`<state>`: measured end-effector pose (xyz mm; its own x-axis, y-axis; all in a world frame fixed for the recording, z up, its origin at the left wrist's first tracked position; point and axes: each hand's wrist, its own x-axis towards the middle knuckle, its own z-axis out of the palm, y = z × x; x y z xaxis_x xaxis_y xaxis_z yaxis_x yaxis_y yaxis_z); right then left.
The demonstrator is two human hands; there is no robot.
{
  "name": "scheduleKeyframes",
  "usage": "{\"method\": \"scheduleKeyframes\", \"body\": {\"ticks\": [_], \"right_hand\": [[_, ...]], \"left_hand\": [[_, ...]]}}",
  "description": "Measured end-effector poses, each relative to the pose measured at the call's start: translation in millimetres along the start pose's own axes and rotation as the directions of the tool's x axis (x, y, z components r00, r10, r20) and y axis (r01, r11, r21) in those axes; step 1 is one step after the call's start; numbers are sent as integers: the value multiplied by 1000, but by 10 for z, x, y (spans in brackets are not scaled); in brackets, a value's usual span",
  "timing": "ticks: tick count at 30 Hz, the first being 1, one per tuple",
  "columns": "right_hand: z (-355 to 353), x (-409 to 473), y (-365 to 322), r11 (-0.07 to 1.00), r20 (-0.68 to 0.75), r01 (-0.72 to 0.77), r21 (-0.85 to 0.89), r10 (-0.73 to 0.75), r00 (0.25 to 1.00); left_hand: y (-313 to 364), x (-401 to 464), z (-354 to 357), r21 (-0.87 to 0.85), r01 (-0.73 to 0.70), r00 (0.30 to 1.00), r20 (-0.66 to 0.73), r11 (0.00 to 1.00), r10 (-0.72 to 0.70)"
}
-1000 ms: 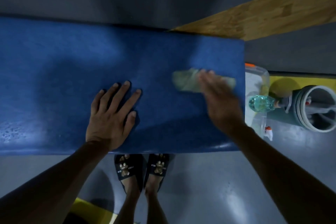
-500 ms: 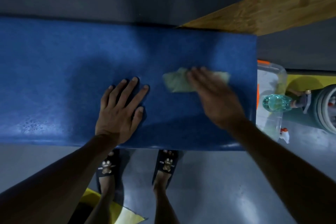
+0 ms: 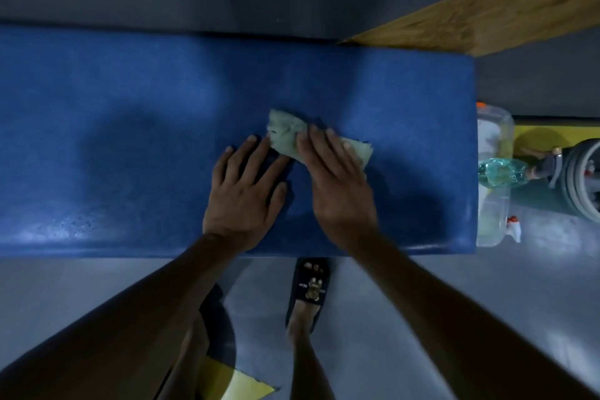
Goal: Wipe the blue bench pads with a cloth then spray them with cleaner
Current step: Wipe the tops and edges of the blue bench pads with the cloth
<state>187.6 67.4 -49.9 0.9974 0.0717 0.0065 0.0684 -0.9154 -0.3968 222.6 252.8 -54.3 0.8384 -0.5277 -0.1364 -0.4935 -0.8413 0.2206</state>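
A wide blue bench pad [image 3: 130, 140] fills the middle of the head view. A crumpled pale green cloth [image 3: 285, 135] lies on it near the centre. My right hand [image 3: 337, 185] presses flat on the cloth with straight fingers, covering its middle. My left hand [image 3: 246, 191] rests flat on the pad just left of the cloth, fingers spread. A greenish spray bottle [image 3: 500, 172] lies beyond the pad's right end.
A clear plastic container [image 3: 493, 146] stands on the floor against the pad's right end. A round grey fitting [image 3: 581, 178] sits further right. A wooden board [image 3: 487, 16] runs at the back right. My sandalled foot [image 3: 310, 289] stands under the near edge.
My right hand has slid the cloth leftward across the pad until it lies beside my left hand. The view has shifted left, and one foot has stepped left.
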Motion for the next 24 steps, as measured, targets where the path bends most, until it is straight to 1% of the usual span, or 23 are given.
{"method": "scheduleKeyframes", "body": {"ticks": [1, 2, 3, 4, 5, 6, 7, 8, 9, 10, 11, 12, 13, 14, 15, 16, 17, 18, 19, 20, 21, 22, 24], "right_hand": [[-100, -28, 194, 991, 60, 126, -38, -123, 991], [-214, -38, 416, 975, 111, 208, -78, -199, 974], [-320, -40, 642, 968, 144, 224, -116, -206, 968], [-415, -54, 832, 975, 149, 170, -144, -148, 978], [-493, -90, 945, 988, 114, 64, -139, -49, 992], [-525, -132, 980, 993, 33, -64, -94, 67, 997], [-495, -159, 937, 981, -71, -192, -32, 189, 979], [-401, -161, 807, 947, -175, -320, 38, 322, 930], [-270, -122, 606, 883, -266, -456, 108, 468, 843], [-108, -54, 365, 805, -341, -568, 173, 590, 732], [60, 29, 89, 743, -390, -631, 224, 661, 641], [217, 103, -204, 727, -419, -646, 232, 675, 608], [363, 135, -502, 763, -437, -616, 198, 631, 641], [496, 103, -787, 835, -426, -532, 140, 536, 729], [586, 14, -1041, 913, -355, -397, 92, 403, 844], [606, -102, -1224, 969, -239, -242, 57, 248, 939], [571, -207, -1289, 996, -125, -84, 21, 86, 988], [483, -277, -1233, 998, -8, 58, -24, -58, 998], [371, -314, -1061, 982, 90, 178, -70, -171, 981], [257, -324, -845, 968, 154, 233, -94, -217, 964], [164, -324, -631, 970, 174, 217, -113, -196, 965], [75, -336, -412, 983, 165, 127, -133, -105, 981], [-58, -424, -98, 985, 26, -147, -95, 150, 988]], "left_hand": [[-19, -5, -25, -38, -25, 999, -32, 999, 24], [-46, -13, -59, -84, -48, 997, -68, 995, 42], [-88, -25, -99, -127, -67, 994, -98, 990, 55], [-148, -47, -149, -157, -84, 991, -119, 984, 66], [-228, -82, -208, -163, -93, 989, -133, 982, 71], [-330, -126, -272, -145, -87, 987, -150, 986, 65], [-457, -177, -332, -122, -67, 984, -170, 990, 46], [-604, -231, -384, -103, -40, 982, -188, 994, 20], [-765, -290, -425, -86, -13, 980, -200, 996, -5], [-930, -358, -444, -70, 8, 979, -202, 998, -22], [-1088, -431, -453, -54, 24, 980, -197, 998, -34], [-1225, -503, -449, -40, 38, 982, -185, 998, -44], [-1338, -573, -438, -26, 44, 985, -166, 999, -48], [-1422, -636, -421, -11, 41, 989, -142, 999, -42], [-1478, -689, -397, 0, 31, 992, -122, 1000, -31], [-1509, -723, -373, 0, 21, 993, -114, 1000, -20], [-1519, -740, -352, -5, 15, 993, -118, 1000, -15], [-1521, -746, -334, -10, 15, 992, -127, 1000, -16], [-1508, -742, -315, -9, 17, 991, -135, 1000, -18], [-1498, -738, -295, -5, 20, 990, -140, 1000, -21], [-1507, -737, -283, 2, 21, 990, -140, 1000, -21], [-1519, -738, -271, 10, 22, 991, -132, 1000, -20], [-1538, -745, -255, 22, 25, 994, -104, 999, -23]]}}
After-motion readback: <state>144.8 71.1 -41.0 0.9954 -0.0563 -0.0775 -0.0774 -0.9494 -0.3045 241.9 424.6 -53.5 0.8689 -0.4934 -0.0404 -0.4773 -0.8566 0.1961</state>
